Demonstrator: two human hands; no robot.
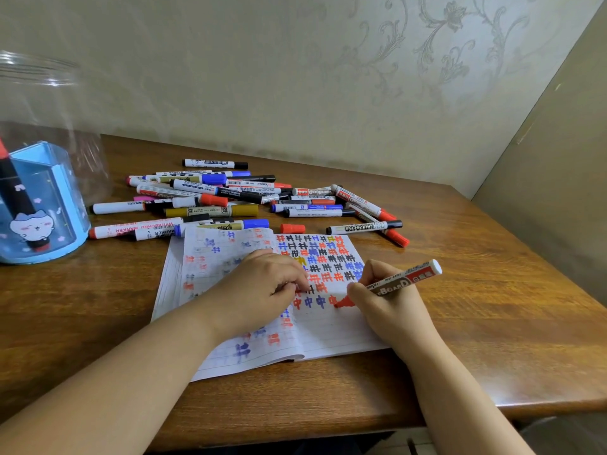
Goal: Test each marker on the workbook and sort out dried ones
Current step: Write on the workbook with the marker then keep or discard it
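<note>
An open workbook (328, 333) lies on the wooden table, its right page covered with red, blue and black test characters. My right hand (384, 300) grips an uncapped red whiteboard marker (404, 279), its tip touching the page beside a fresh red mark. My left hand (262, 287) rests on the middle of the workbook with curled fingers, holding it flat. A loose red cap (292, 228) lies just beyond the book. A pile of several capped markers (230, 198) is spread behind it.
A blue pen holder (39, 208) with a cartoon cat stands at the far left, with a red and black marker (16, 198) inside. A clear plastic jar (49, 103) rises behind it. The wall runs along the table's back and right sides.
</note>
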